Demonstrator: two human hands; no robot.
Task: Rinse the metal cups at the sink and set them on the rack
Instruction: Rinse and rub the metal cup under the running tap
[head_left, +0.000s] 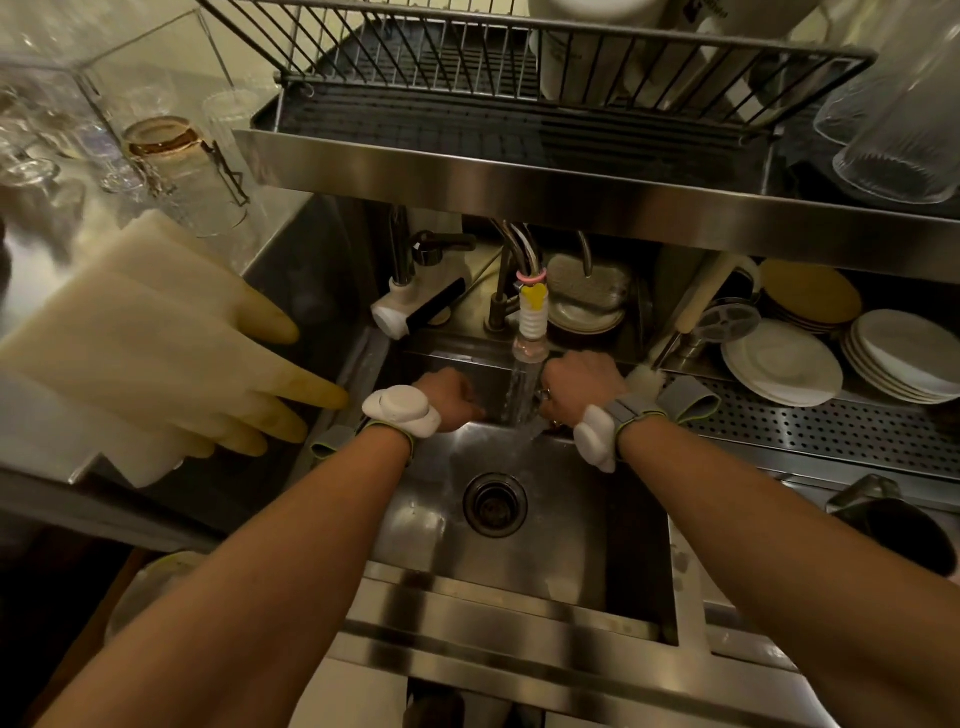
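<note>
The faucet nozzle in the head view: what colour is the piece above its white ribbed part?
Yellow, under a pink ring; head view.

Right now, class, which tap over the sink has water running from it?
The tap with the yellow and white nozzle, between both hands; the white-bodied tap left of it is dry.

Shelf overhangs sink (basin seemingly clear).
</note>
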